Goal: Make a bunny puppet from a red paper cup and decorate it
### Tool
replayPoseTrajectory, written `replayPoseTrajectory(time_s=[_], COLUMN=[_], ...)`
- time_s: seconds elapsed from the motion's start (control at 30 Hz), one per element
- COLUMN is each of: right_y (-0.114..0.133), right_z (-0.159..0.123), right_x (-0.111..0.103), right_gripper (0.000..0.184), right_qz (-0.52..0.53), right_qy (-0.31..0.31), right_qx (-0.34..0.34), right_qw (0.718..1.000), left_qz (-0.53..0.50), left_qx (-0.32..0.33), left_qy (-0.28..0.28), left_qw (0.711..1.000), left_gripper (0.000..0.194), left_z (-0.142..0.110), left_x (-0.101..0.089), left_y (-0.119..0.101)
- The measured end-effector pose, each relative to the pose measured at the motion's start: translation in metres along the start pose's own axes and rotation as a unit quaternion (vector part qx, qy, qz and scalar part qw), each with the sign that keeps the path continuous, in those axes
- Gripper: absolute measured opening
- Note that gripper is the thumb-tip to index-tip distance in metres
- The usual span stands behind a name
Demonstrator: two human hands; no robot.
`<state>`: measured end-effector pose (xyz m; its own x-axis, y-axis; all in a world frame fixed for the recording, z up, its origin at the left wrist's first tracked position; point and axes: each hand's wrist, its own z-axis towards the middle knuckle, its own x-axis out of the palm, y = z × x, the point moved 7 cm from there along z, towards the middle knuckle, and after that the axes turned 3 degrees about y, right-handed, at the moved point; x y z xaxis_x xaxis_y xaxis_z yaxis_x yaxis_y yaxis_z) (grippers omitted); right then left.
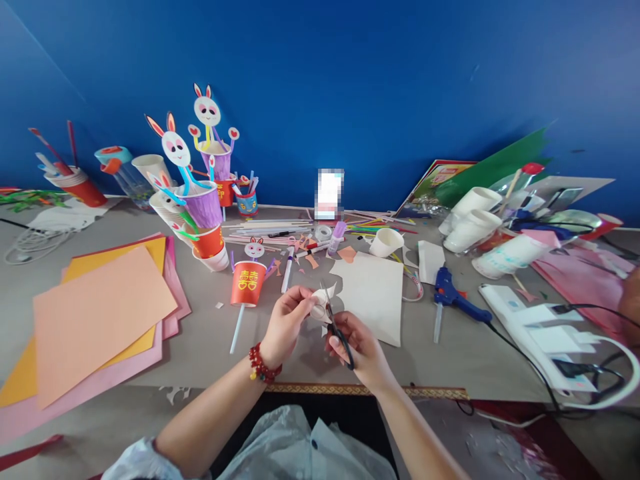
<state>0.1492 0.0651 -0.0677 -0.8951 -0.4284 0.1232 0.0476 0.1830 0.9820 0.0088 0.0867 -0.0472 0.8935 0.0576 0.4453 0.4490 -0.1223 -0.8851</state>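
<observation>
The white paper piece [321, 308] is at the near left side of the white paper sheet [373, 290], above the bench [310, 367]. The fingers of the left hand [293, 320] are pinching this piece. The right hand [356, 343] has its fingers closed around the handles of the scissors [341, 339], and the blades are at the piece. To the left of the sheet stands a red paper cup [248, 285]; to its right lies a blue glue gun [456, 298].

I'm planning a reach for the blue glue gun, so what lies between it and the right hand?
In the head view, a white paper sheet lies between the right hand and the glue gun, then bare table beside the gun.
</observation>
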Motion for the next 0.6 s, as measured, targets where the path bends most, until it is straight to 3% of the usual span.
replayPoseTrajectory(time_s=[0.6], right_y=[-0.0016], right_z=[0.0007], right_x=[-0.0004], right_gripper=[0.043], right_qz=[0.006], right_qy=[-0.005], right_qx=[-0.017], right_qw=[1.0], left_qz=[-0.041], left_qx=[0.007], left_qy=[0.015], left_qw=[0.999], left_gripper=[0.024], left_z=[0.0003], left_x=[0.0023], left_y=[0.0007])
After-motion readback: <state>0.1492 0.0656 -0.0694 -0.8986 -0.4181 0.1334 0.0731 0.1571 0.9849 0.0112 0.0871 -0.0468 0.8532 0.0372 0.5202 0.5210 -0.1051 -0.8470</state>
